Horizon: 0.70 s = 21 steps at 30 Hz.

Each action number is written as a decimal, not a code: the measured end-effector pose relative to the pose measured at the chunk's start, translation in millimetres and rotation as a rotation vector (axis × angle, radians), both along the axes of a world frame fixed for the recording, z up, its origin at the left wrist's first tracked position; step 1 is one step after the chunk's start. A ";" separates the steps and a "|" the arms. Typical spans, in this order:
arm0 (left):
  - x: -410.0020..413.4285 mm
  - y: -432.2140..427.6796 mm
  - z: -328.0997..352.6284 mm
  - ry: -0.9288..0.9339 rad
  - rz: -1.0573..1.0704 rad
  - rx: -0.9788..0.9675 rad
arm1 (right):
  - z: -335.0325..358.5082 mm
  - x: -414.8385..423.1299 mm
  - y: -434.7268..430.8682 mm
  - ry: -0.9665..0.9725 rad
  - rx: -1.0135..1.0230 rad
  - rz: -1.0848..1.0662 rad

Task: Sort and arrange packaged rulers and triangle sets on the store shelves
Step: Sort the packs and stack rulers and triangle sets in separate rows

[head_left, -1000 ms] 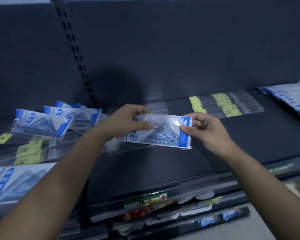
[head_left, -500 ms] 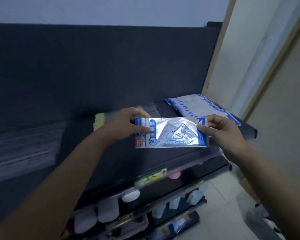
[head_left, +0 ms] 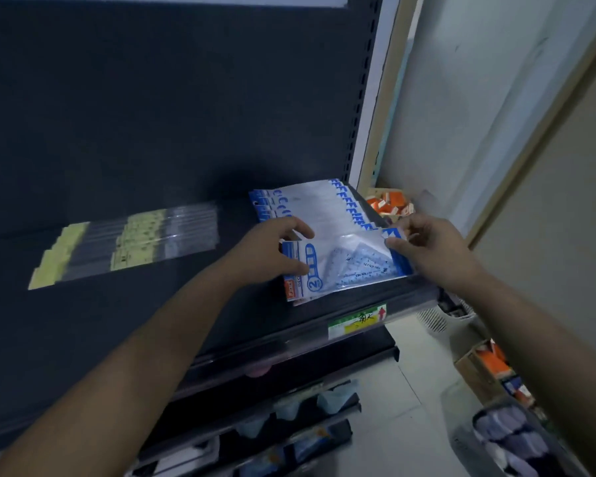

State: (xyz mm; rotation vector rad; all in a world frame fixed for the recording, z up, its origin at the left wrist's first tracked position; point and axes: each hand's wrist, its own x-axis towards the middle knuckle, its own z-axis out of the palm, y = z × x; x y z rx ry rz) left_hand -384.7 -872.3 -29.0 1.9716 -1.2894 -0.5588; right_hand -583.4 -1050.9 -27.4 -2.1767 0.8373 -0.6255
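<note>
A clear-and-blue triangle set packet (head_left: 350,265) lies at the front of a fanned stack of like packets (head_left: 310,201) at the right end of the dark shelf (head_left: 152,321). My left hand (head_left: 272,251) grips the packet's left end, thumb under and fingers over. Its upper right corner is pinched by my right hand (head_left: 434,251). Packaged clear rulers with yellow labels (head_left: 128,241) lie in a row further left on the same shelf.
A price tag (head_left: 356,321) sits on the shelf's front rail. Orange-and-white small boxes (head_left: 389,204) stand behind the stack by the wall. Lower shelves (head_left: 272,425) hold more goods. Cartons and a bin (head_left: 496,390) stand on the floor at right.
The view swung right along the shelf. Both hands carried the triangle set packet rightward and brought it down onto the front of the stack at the shelf's right end.
</note>
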 end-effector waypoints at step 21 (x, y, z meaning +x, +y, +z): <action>-49.6 -5.3 19.6 -0.636 0.366 0.265 | 3.7 55.3 -37.4 0.136 -0.403 0.539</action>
